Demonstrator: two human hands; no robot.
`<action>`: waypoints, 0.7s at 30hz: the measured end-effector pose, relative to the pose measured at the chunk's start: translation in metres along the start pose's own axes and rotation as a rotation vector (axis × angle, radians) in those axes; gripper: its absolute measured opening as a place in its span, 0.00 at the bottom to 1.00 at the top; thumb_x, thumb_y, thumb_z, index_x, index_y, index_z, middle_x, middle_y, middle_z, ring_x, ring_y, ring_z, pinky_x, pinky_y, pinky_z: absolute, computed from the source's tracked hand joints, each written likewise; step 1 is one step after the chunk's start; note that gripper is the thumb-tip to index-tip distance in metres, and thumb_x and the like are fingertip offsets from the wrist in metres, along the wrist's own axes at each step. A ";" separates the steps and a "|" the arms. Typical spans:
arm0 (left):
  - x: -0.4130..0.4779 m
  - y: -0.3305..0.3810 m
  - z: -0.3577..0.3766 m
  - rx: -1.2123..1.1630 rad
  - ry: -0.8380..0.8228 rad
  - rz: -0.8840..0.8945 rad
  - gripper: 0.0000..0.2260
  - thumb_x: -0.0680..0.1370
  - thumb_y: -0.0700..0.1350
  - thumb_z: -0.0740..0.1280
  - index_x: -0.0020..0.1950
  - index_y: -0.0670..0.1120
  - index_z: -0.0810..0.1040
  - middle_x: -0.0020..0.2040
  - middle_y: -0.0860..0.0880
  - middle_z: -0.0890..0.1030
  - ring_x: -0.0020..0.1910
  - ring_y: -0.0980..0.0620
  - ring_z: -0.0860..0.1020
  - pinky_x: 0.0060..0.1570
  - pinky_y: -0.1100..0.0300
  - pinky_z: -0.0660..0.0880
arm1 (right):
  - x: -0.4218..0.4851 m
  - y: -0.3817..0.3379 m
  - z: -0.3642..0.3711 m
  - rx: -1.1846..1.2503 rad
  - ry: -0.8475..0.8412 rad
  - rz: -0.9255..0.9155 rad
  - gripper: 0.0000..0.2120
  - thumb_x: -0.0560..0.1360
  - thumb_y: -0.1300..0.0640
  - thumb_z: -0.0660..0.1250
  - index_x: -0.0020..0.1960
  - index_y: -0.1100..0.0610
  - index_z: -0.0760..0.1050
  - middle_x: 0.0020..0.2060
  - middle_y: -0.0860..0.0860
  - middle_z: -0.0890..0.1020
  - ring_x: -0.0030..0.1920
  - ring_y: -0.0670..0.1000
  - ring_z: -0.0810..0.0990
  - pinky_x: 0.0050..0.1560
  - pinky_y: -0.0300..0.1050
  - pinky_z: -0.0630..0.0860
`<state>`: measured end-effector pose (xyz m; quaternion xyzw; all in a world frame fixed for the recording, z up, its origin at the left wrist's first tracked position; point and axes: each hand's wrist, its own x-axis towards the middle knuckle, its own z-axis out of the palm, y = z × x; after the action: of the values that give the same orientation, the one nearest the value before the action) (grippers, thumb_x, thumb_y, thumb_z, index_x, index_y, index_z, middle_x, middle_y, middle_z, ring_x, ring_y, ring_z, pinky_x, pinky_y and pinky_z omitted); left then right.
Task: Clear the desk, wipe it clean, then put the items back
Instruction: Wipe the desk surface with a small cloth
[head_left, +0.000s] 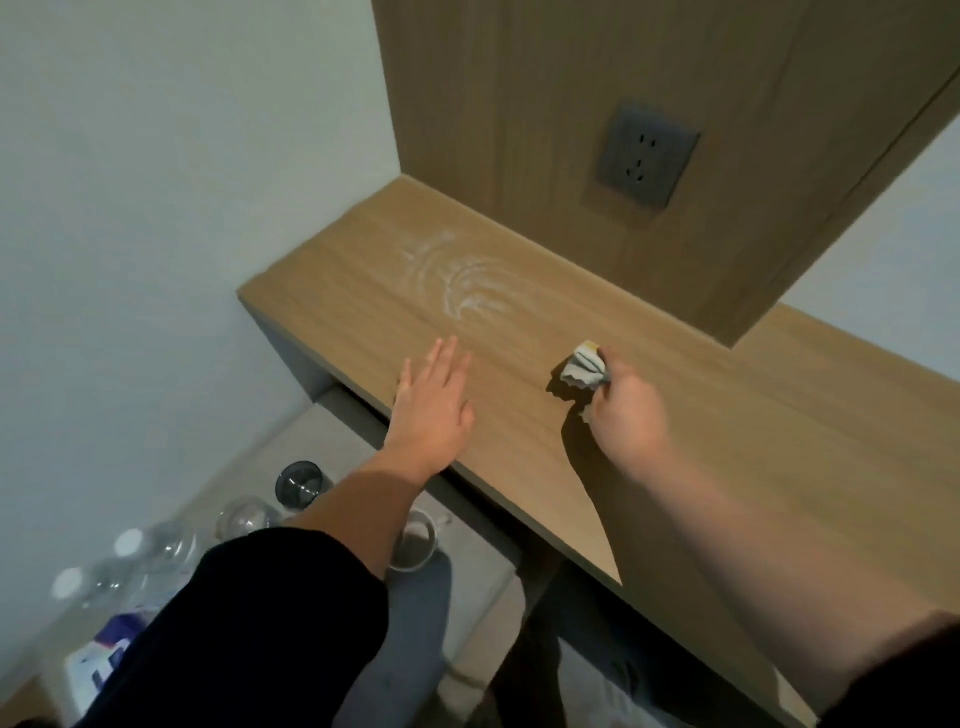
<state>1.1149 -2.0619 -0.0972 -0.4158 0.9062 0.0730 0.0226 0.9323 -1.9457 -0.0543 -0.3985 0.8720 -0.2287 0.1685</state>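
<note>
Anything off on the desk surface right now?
Yes: whitish curved streaks on the desk, back left, beyond the flat left hand. Looks like residue not yet wiped; the right hand grips the cloth short of it.

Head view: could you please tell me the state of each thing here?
Desk, cleared, with a white smear.
Cloth, crumpled, in right hand.
Left hand, open, palm down at desk edge.
Right hand, gripping the cloth.
Socket, nothing plugged in.
Mug, upright, off the desk.
Bottles, capped, off the desk.
</note>
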 end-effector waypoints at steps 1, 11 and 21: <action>0.011 -0.016 -0.002 0.000 0.012 -0.038 0.27 0.83 0.49 0.55 0.80 0.46 0.51 0.81 0.46 0.44 0.79 0.49 0.42 0.76 0.43 0.44 | 0.013 -0.007 0.004 -0.002 -0.001 0.019 0.25 0.79 0.64 0.56 0.75 0.54 0.62 0.57 0.57 0.80 0.50 0.58 0.80 0.48 0.53 0.79; 0.089 -0.105 -0.011 -0.070 0.075 -0.421 0.26 0.83 0.52 0.50 0.80 0.48 0.51 0.81 0.47 0.46 0.79 0.45 0.43 0.75 0.39 0.44 | 0.127 -0.059 0.000 0.108 0.061 0.028 0.23 0.80 0.64 0.57 0.74 0.52 0.65 0.65 0.53 0.75 0.54 0.55 0.80 0.55 0.54 0.79; 0.104 -0.114 -0.005 -0.135 0.100 -0.470 0.27 0.82 0.53 0.52 0.80 0.50 0.52 0.81 0.45 0.49 0.79 0.46 0.46 0.75 0.42 0.45 | 0.236 -0.138 0.047 0.009 0.020 -0.400 0.23 0.77 0.68 0.57 0.68 0.54 0.74 0.69 0.53 0.73 0.70 0.52 0.69 0.72 0.40 0.59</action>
<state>1.1332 -2.2135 -0.1161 -0.6186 0.7778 0.1053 -0.0339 0.8919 -2.2201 -0.0467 -0.5609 0.7761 -0.2654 0.1127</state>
